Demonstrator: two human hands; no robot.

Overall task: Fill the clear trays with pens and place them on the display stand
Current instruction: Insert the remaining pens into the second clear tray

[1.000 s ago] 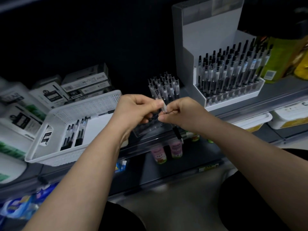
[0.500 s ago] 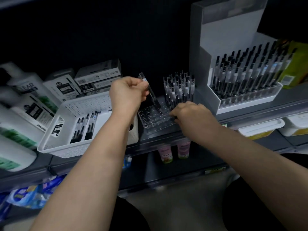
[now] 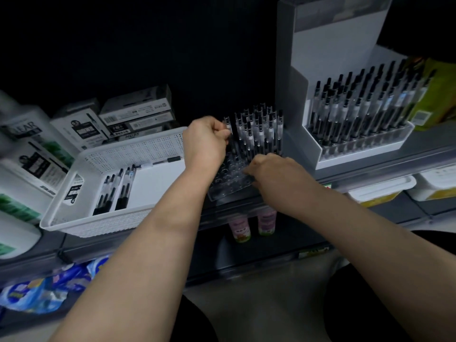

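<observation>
Pens: a few loose ones (image 3: 116, 191) lie flat in the white basket (image 3: 74, 218) at your far left on the shelf (image 3: 44, 248).
Left hand (image 3: 204, 141): your fingers are curled round a single pen (image 3: 227, 124), held upright with its cap end up, just over the tray's left side. Your hand hides the tip, so you cannot tell whether it has reached a hole.
Clear tray (image 3: 229, 180): it sits at the shelf's front edge, between the basket and the stand. The back rows hold standing pens (image 3: 259, 129); the front holes are bare.
Right hand (image 3: 274, 174): your fingers are bent onto the tray's near right edge, gripping it to steady it.
Display stand (image 3: 357, 154): to the right, with a full tray of pens already in it.
Step in hand: filling, seemingly about half done.
Next move: line the tip up with a free hole and press straight down; a slant could knock the neighbours. Then reach back to the basket.
</observation>
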